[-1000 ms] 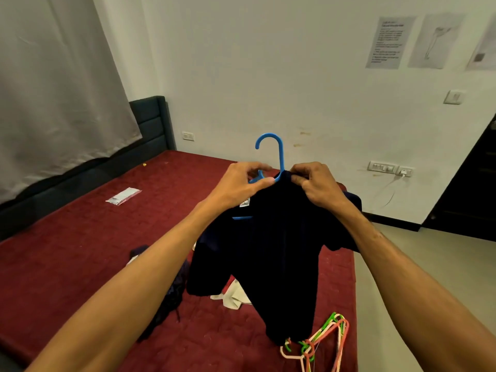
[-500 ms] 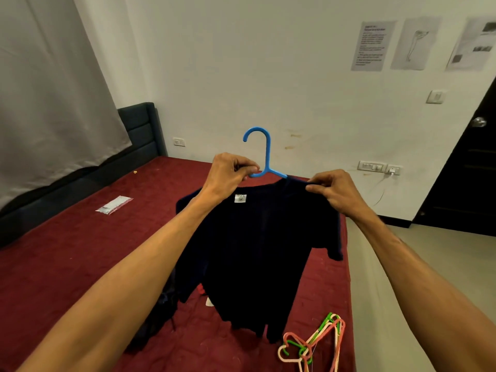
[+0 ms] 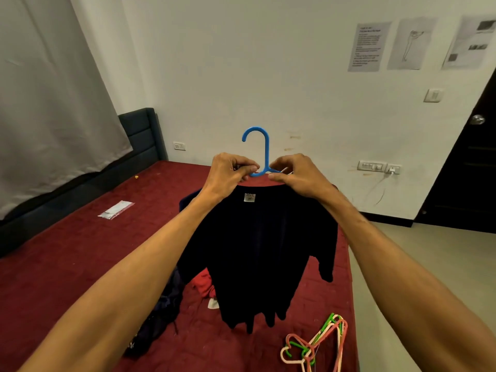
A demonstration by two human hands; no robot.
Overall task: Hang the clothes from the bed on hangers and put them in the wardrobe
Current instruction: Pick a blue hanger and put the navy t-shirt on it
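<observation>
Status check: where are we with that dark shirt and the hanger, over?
Grips: left hand pinches blue hanger at neck, right hand pinches dark shirt at collar. Shirt hangs on hanger above bed. Below: spare hangers, more clothes.

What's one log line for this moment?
left hand: grips hanger | right hand: pinches shirt collar | spare hangers: on bed

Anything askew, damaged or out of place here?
Nothing damaged. The spare hangers lie tangled at the right edge of the bed, and a plastic packet lies loose on it. The dark shirt hangs from the blue hanger.
</observation>
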